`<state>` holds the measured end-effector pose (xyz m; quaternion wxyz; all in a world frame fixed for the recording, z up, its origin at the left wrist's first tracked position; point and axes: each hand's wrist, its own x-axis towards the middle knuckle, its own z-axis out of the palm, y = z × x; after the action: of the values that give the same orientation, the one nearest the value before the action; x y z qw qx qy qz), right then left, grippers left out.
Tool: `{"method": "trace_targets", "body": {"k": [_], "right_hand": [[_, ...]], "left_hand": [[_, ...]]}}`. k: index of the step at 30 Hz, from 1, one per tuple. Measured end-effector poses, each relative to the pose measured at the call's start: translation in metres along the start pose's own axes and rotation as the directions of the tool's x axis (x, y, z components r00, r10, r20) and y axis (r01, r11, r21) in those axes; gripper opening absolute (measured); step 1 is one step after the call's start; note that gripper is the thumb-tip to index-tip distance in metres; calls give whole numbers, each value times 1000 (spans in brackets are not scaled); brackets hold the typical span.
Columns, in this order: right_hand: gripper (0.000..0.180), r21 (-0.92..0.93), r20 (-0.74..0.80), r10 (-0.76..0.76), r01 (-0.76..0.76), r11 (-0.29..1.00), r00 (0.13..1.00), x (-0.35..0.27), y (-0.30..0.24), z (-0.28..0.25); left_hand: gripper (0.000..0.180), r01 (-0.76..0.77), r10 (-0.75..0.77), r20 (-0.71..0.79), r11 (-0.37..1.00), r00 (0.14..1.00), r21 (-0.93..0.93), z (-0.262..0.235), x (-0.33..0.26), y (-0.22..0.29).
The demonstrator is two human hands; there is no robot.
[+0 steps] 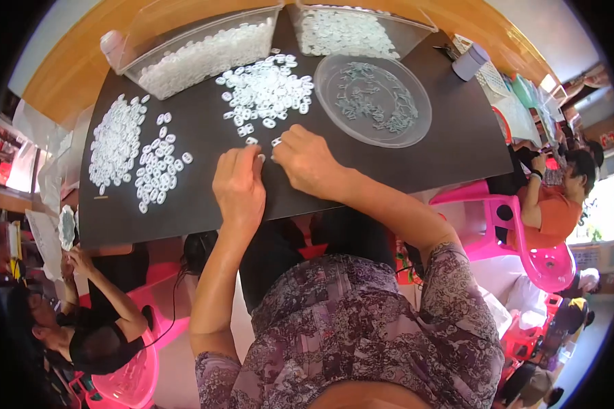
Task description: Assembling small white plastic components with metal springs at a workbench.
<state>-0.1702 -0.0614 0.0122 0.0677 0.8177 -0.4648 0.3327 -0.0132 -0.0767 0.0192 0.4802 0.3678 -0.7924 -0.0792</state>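
Observation:
My left hand (239, 185) is above the dark table's near half, its fingers pinched on a small white oval piece (261, 157) that just shows at the fingertips. Close beside it, my right hand (310, 163) is closed too, with another small white oval piece (275, 142) at its fingertips. Much of both pieces is covered by my fingers. Just past my hands lies a loose pile of white oval plastic pieces (269, 88) with holes in them. To the right, a round clear shallow tray (409, 138) holds small grey-green slender parts (358, 102).
Two clear bins (208, 49) (348, 31) full of white pieces stand along the table's far edge. More white pieces form a big heap (118, 143) and a smaller group (159, 170) at left. A lidded cup (471, 63) stands far right. People sit on pink chairs at both sides.

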Motion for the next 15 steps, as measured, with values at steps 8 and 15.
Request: {"method": "trace_targets", "body": {"k": [8,15], "right_hand": [[6,531,-98,373,-269,804,922,-6,-30,-16],[4,449,-205,235,-122,885,950,-14,-34,-36]], "left_hand": [[9,394,-396,96,796,913,-459,-9,-10,29],[15,650,-574,469,151,671,-745,-13,-10,34]]}}
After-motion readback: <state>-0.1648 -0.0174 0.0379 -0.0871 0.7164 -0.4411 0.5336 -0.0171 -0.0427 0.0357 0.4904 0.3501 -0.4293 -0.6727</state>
